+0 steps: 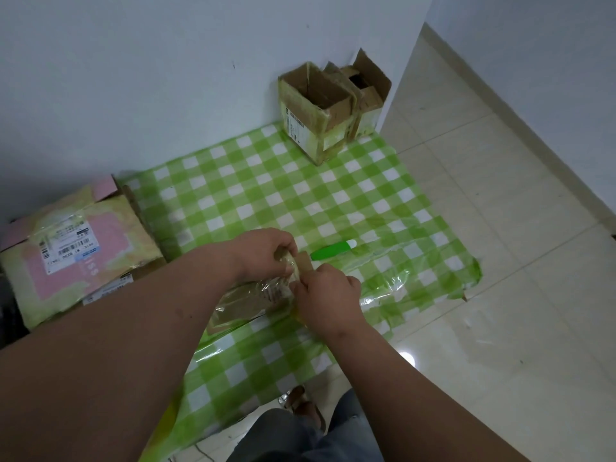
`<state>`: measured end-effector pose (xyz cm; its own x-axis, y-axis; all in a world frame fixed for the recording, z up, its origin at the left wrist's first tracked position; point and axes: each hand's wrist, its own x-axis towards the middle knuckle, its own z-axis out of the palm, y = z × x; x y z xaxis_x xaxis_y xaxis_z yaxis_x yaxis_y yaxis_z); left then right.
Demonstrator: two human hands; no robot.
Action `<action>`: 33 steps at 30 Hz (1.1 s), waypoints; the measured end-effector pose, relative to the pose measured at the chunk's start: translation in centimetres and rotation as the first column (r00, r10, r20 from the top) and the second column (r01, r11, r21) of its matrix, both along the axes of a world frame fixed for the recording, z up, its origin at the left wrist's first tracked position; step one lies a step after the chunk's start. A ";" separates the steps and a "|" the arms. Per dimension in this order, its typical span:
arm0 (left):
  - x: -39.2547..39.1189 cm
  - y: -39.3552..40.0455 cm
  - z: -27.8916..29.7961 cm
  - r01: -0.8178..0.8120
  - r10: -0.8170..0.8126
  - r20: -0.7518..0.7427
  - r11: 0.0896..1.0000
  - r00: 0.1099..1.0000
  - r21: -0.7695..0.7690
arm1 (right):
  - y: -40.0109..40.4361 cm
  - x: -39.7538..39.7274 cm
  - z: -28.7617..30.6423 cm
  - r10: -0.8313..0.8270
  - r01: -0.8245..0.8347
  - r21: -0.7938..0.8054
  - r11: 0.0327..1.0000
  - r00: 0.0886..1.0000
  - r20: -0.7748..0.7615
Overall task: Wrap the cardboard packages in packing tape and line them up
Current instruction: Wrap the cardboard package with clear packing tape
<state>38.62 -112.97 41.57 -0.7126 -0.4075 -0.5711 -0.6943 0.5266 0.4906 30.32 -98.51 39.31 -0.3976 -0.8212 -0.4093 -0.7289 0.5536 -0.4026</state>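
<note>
Cardboard packages sat in three places on the checked tablecloth when I looked. Largest was the pink-and-yellow taped package at the left edge, label side up, lying flat on other parcels. Next were two open cardboard boxes standing upright in the far corner against the wall, flaps up, just beside each other and touching. Smallest was the flat cardboard package near the front of the table, partly covered in clear glossy tape, lying under both hands.

Left hand: fingers curled, gripping the tape roll at the package's far end; the brown core showed between the two hands. Right hand: fingers curled into a loose fist, pinching at the tape just beside the roll and resting against the package's right end. Exactly what the right fingertips held could not be made out; they were hidden behind the knuckles.

A green-handled cutter lay on the cloth just beyond the hands, not touched by either.
</note>
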 end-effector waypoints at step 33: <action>4.6 4.9 -2.3 -0.218 0.118 -0.277 0.905 0.953 -0.364 | 0.3 -0.7 0.5 0.150 -0.143 0.057 0.988 0.976 -0.156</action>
